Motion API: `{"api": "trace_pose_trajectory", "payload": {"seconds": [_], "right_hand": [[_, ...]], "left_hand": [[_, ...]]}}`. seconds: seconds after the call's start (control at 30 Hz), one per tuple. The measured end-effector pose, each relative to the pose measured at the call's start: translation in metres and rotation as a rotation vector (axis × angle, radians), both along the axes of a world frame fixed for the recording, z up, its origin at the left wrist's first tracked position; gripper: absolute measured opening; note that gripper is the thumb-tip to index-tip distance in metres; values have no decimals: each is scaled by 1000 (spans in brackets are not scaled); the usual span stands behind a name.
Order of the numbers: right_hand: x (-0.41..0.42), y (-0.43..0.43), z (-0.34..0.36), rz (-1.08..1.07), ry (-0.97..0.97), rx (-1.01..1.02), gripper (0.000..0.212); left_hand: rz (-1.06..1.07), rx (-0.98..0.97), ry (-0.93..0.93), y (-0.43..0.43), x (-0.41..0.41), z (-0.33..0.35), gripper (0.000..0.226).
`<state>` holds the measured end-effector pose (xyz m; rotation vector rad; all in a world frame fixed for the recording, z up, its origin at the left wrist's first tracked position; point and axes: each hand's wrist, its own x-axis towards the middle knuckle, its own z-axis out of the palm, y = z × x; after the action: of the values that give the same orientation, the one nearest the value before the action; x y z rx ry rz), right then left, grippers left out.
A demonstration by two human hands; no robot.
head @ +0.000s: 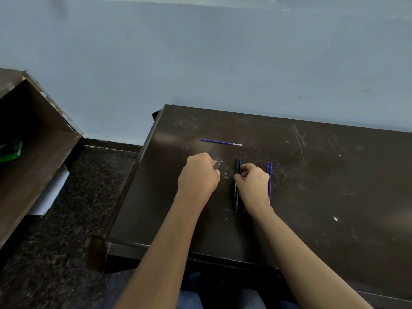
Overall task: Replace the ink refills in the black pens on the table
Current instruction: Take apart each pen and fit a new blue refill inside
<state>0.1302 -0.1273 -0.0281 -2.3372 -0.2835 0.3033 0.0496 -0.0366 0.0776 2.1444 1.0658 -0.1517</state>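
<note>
Looking down from the head cam, the only view: right hand (252, 181) is over the black pens (235, 192), fingers curled, tips pinching the barrels near their far end. Looks like two pens side by side, pointing away from the person, lying on the desk (334, 175) approx mid-front. Left hand (198, 175) is balled up just left of them, not touching the pens. A dark sliver peeks out at the knuckles, but can't tell if it's got hold of anything.

Progress, as a guess: early to mid. A pair of blue refills (269, 175) lies just right of the right hand, partly tucked behind it, prob. the fresh ones waiting. One lone refill (220, 142) lies crosswise farther back, well apart from the rest; spent or new, can't say. Pens appear closed up where visible, so opening, swapping and re-closing seem to be left.

Around: desk top is dark, scuffed, w/ white flecks. Off to the left, a brown shelf unit (40, 121) w/ something green (11, 150) inside, speckled floor (89, 186) between. Pale wall (200, 52) behind. In the way: not much, though the right wrist covers part of the refill pair.
</note>
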Motion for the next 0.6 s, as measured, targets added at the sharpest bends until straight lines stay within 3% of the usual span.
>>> {"api": "trace_pose_trajectory", "payload": {"seconds": [0.37, 0.6], "right_hand": [[-5, 7, 17, 26, -68, 28, 27], [-34, 34, 18, 366, -94, 15, 20]], "left_hand": [[32, 106, -22, 6, -4, 0, 30], [34, 178, -28, 10, -5, -4, 25]]}}
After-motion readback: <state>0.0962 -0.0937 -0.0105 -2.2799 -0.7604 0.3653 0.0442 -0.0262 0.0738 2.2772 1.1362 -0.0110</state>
